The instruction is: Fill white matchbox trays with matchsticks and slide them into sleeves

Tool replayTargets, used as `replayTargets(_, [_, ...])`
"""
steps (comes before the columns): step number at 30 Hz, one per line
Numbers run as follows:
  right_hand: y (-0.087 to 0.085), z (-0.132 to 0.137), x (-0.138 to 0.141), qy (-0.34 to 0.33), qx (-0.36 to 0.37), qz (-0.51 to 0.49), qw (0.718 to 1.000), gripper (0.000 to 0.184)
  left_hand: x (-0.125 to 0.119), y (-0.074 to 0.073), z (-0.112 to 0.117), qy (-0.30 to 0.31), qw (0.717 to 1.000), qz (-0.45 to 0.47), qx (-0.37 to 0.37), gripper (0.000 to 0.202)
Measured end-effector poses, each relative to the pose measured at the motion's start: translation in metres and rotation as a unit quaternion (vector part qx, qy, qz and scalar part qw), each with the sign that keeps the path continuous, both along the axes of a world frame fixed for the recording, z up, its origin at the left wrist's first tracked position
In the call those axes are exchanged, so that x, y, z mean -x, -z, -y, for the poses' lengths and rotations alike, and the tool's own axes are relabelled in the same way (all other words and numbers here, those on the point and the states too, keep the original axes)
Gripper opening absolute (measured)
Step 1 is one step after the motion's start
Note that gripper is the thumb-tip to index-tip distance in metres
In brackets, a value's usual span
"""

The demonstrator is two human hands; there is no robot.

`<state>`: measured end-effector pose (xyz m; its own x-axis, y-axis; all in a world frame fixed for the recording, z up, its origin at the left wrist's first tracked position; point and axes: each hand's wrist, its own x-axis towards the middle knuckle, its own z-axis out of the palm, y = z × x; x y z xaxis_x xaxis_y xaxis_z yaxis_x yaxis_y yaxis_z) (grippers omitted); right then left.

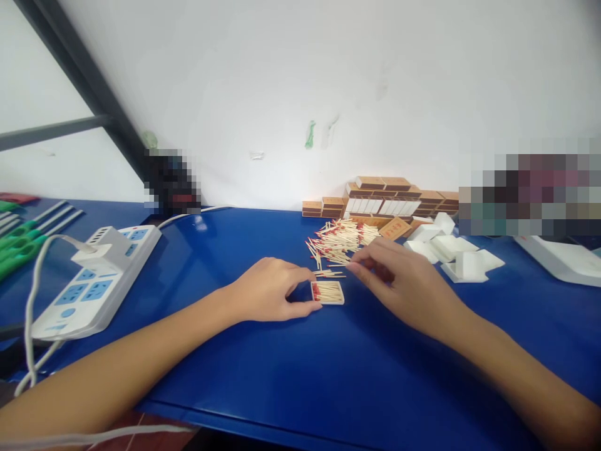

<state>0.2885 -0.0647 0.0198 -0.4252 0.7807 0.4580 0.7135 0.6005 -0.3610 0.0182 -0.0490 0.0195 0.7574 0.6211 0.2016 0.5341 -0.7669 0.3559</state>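
Note:
A small white matchbox tray (341, 302) lies on the blue table, with red-headed matches (330, 292) side by side in it. The thumb and index finger of my left hand (270, 291) hold the tray at its left end. A loose heap of matches (340, 243) lies just behind, with a few strays between heap and tray. At the heap's near right edge, my right hand (399, 279) has thumb and fingers pinched together on the end of a match. Its other fingers are curled and partly hidden.
Stacked matchboxes (382, 194) stand against the wall, with an orange matchbox sleeve (395, 228) before them. White folded trays (464, 254) lie at right. A power strip (101, 291) with a plugged-in charger and cable, and green-handled tools (23, 244), occupy the left.

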Motion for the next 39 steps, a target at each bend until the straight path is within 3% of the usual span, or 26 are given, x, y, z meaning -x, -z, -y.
replayTargets(3, [-0.014,-0.016,-0.037,0.085,-0.045,0.025,0.995,0.021,0.000,-0.001,0.000,-0.009,1.000,0.010,-0.001,0.032])
replayTargets(5, [-0.022,-0.029,-0.067,0.220,-0.053,0.044,0.973,0.018,0.001,0.000,0.000,0.001,1.000,0.000,-0.001,0.031])
replayTargets(7, [-0.027,-0.040,-0.095,0.363,-0.028,0.055,0.930,0.017,0.001,0.000,0.000,0.006,1.000,-0.002,0.000,0.031])
replayTargets(9, [-0.028,-0.047,-0.114,0.432,-0.004,0.062,0.900,0.019,0.001,0.000,0.001,-0.004,1.000,0.008,0.001,0.032])
replayTargets(11, [-0.028,-0.053,-0.122,0.461,0.010,0.055,0.886,0.021,0.000,0.001,0.001,-0.006,1.000,0.006,0.001,0.031])
replayTargets(22, [-0.042,-0.095,-0.111,0.430,0.108,-0.032,0.896,0.031,0.003,0.000,-0.001,0.007,1.000,-0.023,-0.006,0.030])
replayTargets(27, [-0.041,-0.087,-0.096,0.406,0.122,0.016,0.906,0.027,0.005,0.005,-0.002,0.007,0.999,-0.026,-0.031,0.033])
replayTargets(33, [-0.027,-0.076,-0.080,0.313,0.151,0.074,0.935,0.041,0.004,0.008,-0.001,0.012,0.998,-0.033,-0.047,0.035])
replayTargets(39, [-0.018,-0.074,-0.074,0.315,0.132,0.096,0.935,0.038,0.004,0.005,-0.001,0.010,0.998,-0.033,-0.049,0.034])
